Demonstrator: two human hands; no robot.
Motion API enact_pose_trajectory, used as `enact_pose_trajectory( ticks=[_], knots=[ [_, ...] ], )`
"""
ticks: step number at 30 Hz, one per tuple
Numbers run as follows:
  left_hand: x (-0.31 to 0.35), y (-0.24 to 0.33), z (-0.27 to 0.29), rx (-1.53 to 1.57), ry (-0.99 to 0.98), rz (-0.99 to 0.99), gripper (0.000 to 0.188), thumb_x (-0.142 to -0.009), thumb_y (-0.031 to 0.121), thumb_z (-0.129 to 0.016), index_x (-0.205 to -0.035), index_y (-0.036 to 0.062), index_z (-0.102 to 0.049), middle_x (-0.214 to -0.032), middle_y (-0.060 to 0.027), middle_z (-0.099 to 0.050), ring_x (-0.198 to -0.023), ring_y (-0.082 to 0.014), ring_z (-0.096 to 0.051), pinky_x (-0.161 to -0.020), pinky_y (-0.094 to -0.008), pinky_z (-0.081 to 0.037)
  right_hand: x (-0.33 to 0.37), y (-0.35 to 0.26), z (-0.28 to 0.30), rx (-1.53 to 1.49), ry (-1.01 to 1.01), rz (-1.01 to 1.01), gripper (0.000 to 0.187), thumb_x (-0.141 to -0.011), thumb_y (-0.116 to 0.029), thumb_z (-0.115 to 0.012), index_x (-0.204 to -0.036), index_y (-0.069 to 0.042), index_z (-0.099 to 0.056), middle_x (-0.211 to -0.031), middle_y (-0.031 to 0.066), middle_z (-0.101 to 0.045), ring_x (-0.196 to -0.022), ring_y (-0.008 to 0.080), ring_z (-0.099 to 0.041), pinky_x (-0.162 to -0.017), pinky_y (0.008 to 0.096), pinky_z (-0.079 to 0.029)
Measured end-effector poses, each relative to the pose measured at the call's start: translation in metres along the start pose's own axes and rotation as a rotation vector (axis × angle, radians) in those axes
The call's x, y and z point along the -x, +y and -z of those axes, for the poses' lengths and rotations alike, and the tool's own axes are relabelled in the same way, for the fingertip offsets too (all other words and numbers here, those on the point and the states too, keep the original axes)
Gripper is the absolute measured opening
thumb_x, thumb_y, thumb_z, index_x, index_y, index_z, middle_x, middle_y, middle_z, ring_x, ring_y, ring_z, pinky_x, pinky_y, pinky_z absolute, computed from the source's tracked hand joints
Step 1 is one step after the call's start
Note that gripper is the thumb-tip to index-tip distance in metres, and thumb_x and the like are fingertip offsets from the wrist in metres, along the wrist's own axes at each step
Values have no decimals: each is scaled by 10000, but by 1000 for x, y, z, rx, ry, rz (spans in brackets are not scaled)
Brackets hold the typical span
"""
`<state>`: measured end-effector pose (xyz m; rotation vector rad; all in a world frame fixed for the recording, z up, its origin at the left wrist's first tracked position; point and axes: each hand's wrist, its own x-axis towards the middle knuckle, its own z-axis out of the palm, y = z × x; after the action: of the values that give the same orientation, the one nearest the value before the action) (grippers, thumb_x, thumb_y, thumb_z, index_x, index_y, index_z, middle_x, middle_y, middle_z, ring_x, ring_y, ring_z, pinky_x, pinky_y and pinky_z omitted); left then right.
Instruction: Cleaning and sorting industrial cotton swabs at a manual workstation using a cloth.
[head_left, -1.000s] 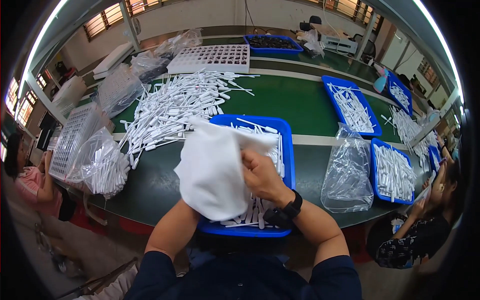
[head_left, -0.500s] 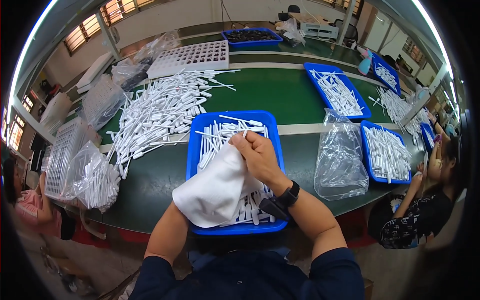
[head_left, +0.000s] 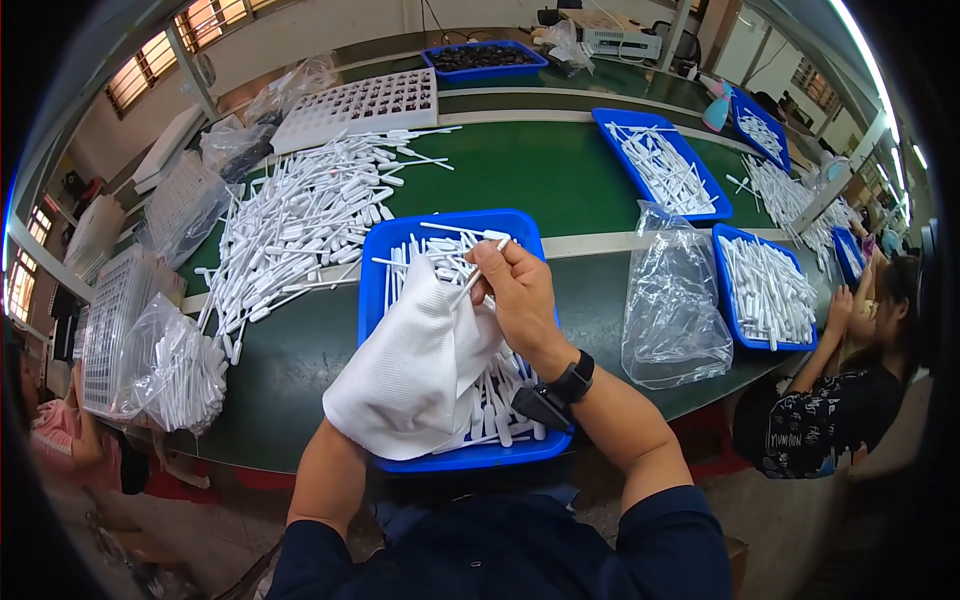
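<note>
A white ribbed cloth [head_left: 400, 370] drapes over my left hand and hides its fingers; only the left forearm [head_left: 333, 465] shows below it. My right hand [head_left: 522, 305], with a black band on the wrist, is closed on a thin white plastic stick [head_left: 463, 297]. The stick slants down to the cloth's upper edge, and its far end pokes out above my fingers. Both hands are over a blue tray [head_left: 371, 300] filled with similar white sticks with thicker ends [head_left: 490, 408]. The cloth covers much of the tray's left side.
On the left lie a loose heap of white sticks [head_left: 300, 215], a bagged bundle [head_left: 190, 385] and a white foam tray [head_left: 360, 105]. At right are a clear plastic bag [head_left: 672, 310] and blue trays of sticks [head_left: 768, 290]. People sit at both sides, one in black [head_left: 835, 415].
The white stick now shows between my right fingers and the cloth. My right hand has turned slightly, and the cloth's top has dropped away from its fingertips. The whole view has shifted a little.
</note>
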<state>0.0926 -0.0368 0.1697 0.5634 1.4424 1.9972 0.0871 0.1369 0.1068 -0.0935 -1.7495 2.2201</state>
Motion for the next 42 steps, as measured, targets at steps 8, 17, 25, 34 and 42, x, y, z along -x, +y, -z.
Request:
enact_pose_trajectory(
  ticks=[8, 17, 25, 34, 42],
  knots=[
    [-6, -15, 11, 206, -50, 48, 226, -1062, 99, -495, -1269, 33, -558, -1104, 4, -575, -960, -64, -529, -858, -196, -447, -1, 1, 1, 5, -9, 9, 318, -1043, -296, -588, -984, 3, -679, -745, 3, -622, -636, 64, -553, -633, 204, -443],
    [3, -22, 16, -17, 0, 25, 286, -1034, 36, -500, -1318, 15, -528, -1121, -5, -583, -995, -91, -546, -904, -213, -452, 1, 0, 2, -25, -21, -5, 312, -1047, -294, -581, -981, -5, -678, -755, 6, -628, -638, 67, -554, -634, 206, -446],
    [-7, -21, 25, -64, -64, -104, 259, -961, 7, -616, -1217, 15, -572, -1098, -8, -584, -935, -94, -546, -832, -245, -489, -3, 1, 0, -100, 42, 31, 343, -1059, -330, -547, -928, -26, -636, -756, 34, -637, -644, 82, -568, -624, 221, -463],
    [-7, 5, 19, -1212, -48, -588, 211, -880, 41, -624, -1089, 23, -606, -964, -115, -622, -766, -312, -619, -684, -382, -489, -7, 10, 6, -221, 52, -106, 347, -1062, -347, -530, -912, -43, -603, -718, 68, -652, -604, 122, -598, -580, 248, -491],
    [-1, 5, 23, -1226, -75, -505, 296, -776, 34, -650, -1068, 11, -605, -928, -167, -602, -757, -404, -597, -666, -433, -476, -16, 12, 7, -120, 65, -130, 341, -1054, -355, -543, -931, -42, -606, -713, 79, -664, -568, 125, -597, -545, 245, -486]
  ],
)
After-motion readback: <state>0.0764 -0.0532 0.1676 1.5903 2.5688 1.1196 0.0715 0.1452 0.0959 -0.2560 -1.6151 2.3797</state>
